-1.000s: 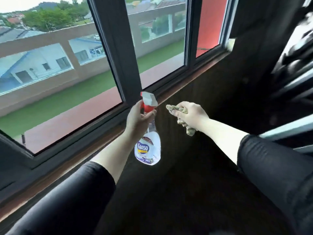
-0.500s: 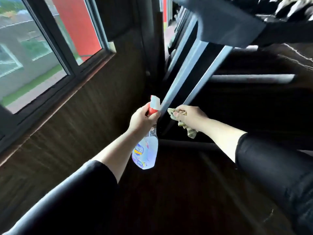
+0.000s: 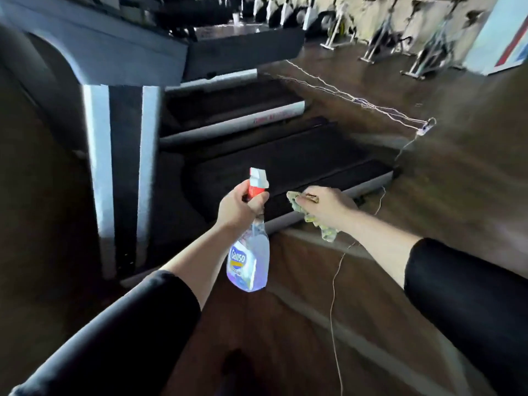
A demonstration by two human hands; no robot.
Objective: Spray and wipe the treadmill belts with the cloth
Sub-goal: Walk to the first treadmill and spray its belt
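My left hand (image 3: 238, 208) grips the neck of a clear spray bottle (image 3: 249, 258) with a red and white trigger head and a blue label; its nozzle points toward the treadmill. My right hand (image 3: 328, 205) clutches a crumpled yellow-green cloth (image 3: 320, 225) above the near silver side rail. The nearest treadmill's black belt (image 3: 285, 158) stretches away just beyond both hands. A second treadmill belt (image 3: 228, 107) lies farther back, behind a silver rail.
The treadmill's silver and black upright (image 3: 123, 178) and console (image 3: 94, 50) stand at the left. Thin white cords (image 3: 337, 90) cross the brown wooden floor (image 3: 285, 324) at the right and by my feet. Exercise bikes (image 3: 385, 38) line the far wall.
The view has swung right from the window to the treadmills. Both hands keep the same grip on the bottle and cloth, now held over the nearest treadmill.
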